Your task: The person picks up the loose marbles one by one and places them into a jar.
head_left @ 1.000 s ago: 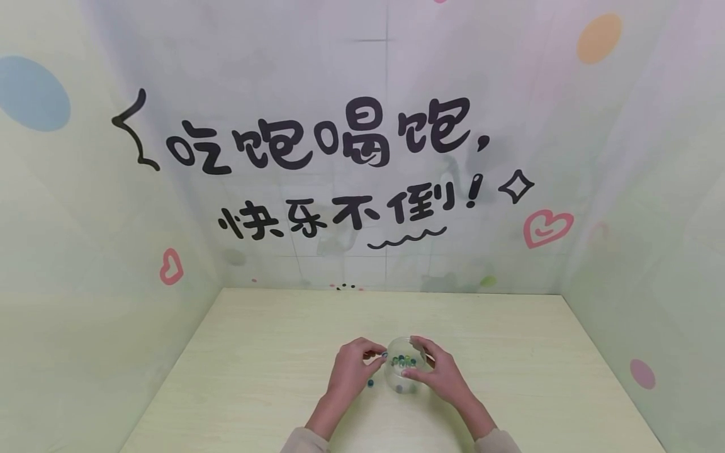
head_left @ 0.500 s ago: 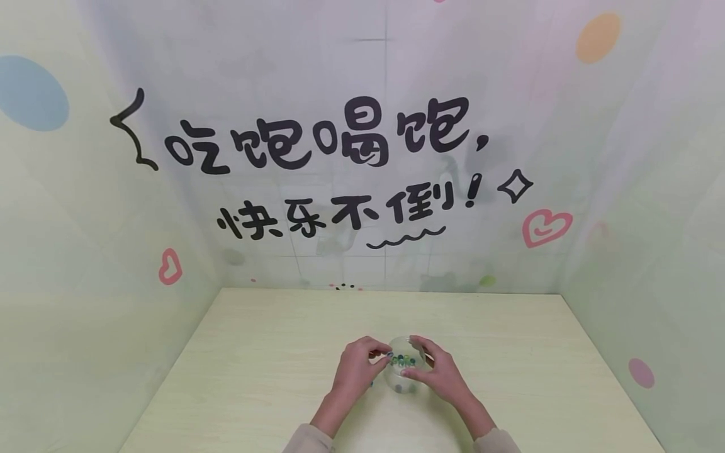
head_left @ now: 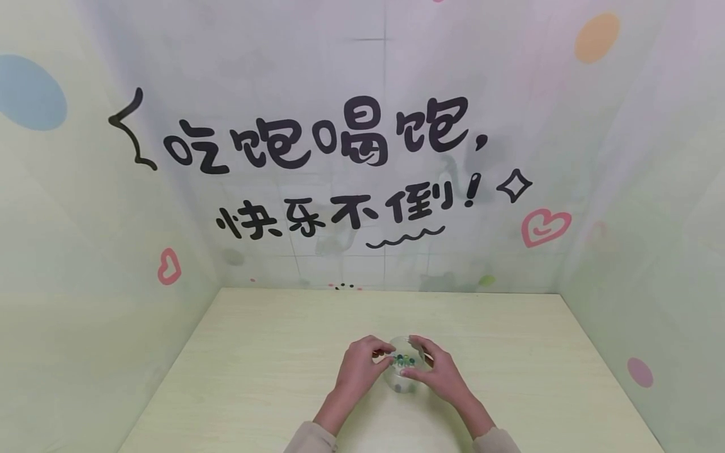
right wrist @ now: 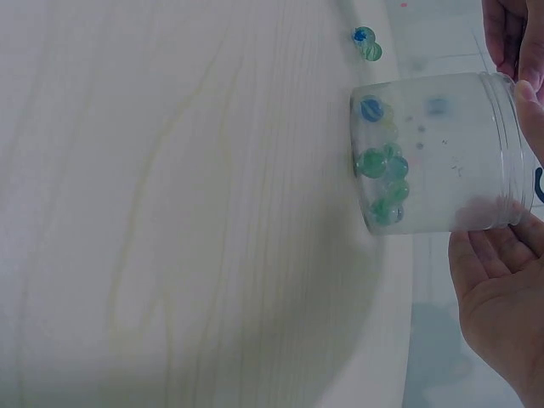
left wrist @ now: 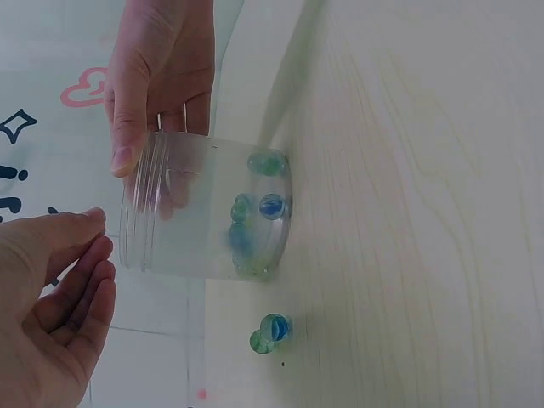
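Note:
A clear plastic jar (head_left: 403, 377) stands upright on the table with several green and blue glass marbles (right wrist: 382, 166) at its bottom. My right hand (head_left: 442, 371) grips the jar's right side, thumb in front and fingers behind. At the left of the jar's mouth is my left hand (head_left: 359, 368), its thumb and forefinger parted with no marble visible between them. Inside the jar, a blurred blue marble (right wrist: 438, 106) hangs above the others in the right wrist view. Two loose marbles (left wrist: 272, 330) lie on the table beside the jar; the left hand hides them in the head view.
The pale wood-grain table (head_left: 272, 390) extends on all sides of the jar. Printed cloth walls with dark lettering (head_left: 362, 145) enclose it at the back and both sides.
My left hand has moved right to the jar's mouth, and the marble it pinched has left its fingertips. The right hand has kept its grip on the jar.

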Motion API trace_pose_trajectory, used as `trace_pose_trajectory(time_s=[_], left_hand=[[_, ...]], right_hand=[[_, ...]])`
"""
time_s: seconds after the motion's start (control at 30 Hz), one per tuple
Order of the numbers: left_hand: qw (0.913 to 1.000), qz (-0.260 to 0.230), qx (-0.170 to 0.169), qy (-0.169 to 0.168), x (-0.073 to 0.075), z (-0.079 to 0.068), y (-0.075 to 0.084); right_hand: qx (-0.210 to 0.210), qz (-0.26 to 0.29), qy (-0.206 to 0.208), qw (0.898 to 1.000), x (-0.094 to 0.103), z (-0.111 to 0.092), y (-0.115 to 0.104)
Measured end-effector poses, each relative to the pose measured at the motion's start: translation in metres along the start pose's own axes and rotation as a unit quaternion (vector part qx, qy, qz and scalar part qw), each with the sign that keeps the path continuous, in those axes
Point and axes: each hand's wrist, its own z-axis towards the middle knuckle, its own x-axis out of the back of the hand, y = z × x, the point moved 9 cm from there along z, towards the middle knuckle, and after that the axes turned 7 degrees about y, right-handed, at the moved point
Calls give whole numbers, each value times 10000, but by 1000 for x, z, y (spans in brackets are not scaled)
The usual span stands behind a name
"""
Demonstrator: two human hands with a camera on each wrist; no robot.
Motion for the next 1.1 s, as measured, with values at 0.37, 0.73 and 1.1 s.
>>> trace_pose_trajectory(time_s=[0.37, 0.73, 1.1], left_hand=[[9999, -45, 110, 52, 5, -2, -6], [9996, 100, 250, 99, 10, -6, -16], [9994, 152, 309, 57, 9, -9, -26]], right_hand=[[-25, 24, 5, 10000, 1, 0, -1], [39, 219, 10, 9998, 0, 0, -3], [37, 217, 7, 9998, 0, 0, -3]])
